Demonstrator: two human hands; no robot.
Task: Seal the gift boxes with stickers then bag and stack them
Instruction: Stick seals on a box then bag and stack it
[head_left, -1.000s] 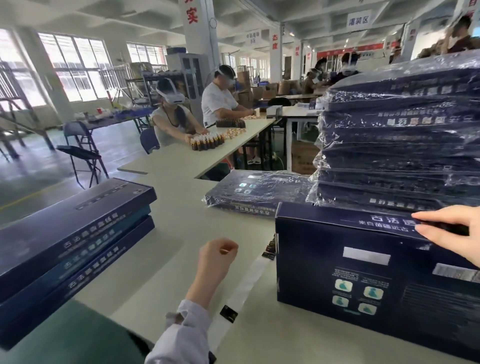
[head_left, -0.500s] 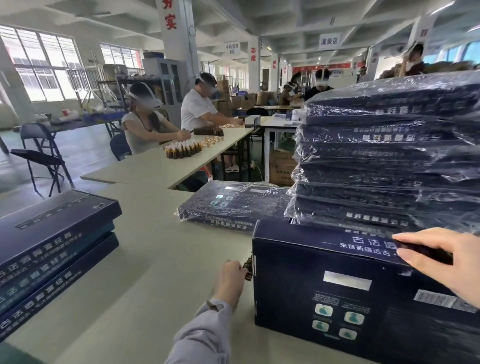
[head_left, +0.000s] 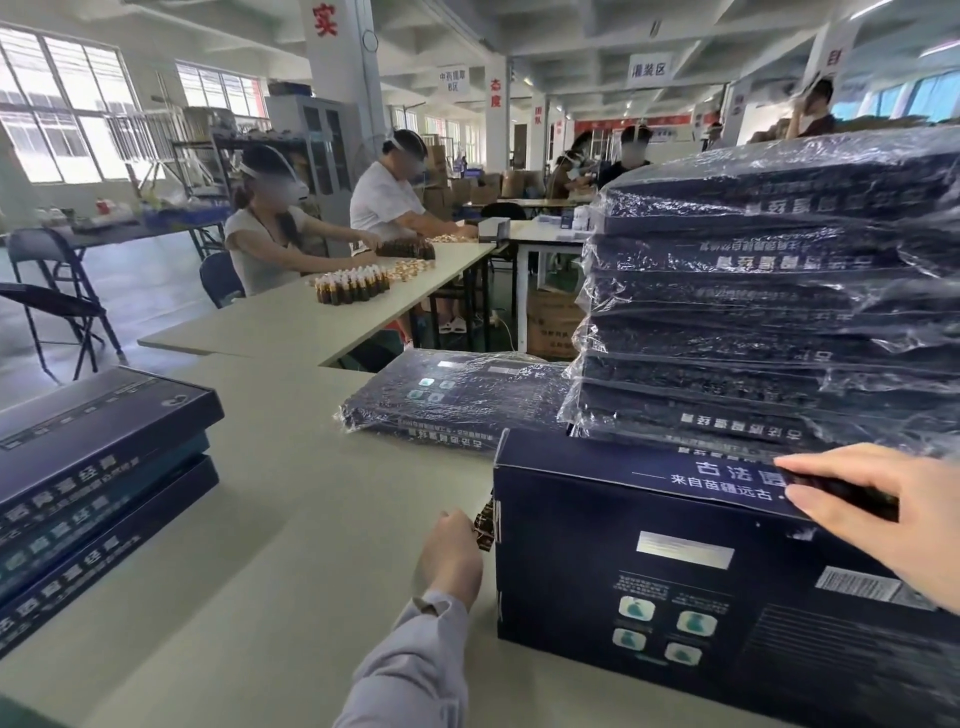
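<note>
Sealing is the step in hand. At nine o'clock sits your stack of unbagged boxes (head_left: 98, 467), not yet sealed, I judge. Toward six o'clock your left hand (head_left: 451, 556) pinches a small dark sticker (head_left: 483, 525) against the left end of the standing gift box (head_left: 675, 582). At three o'clock your right hand (head_left: 878, 514) clasps its top edge, fingers curled over, steadying it. Next you'd need to press the sticker flat across the flap seam. The seam itself is hidden. The bagged stack (head_left: 769, 301) at two o'clock runs out of frame.
</note>
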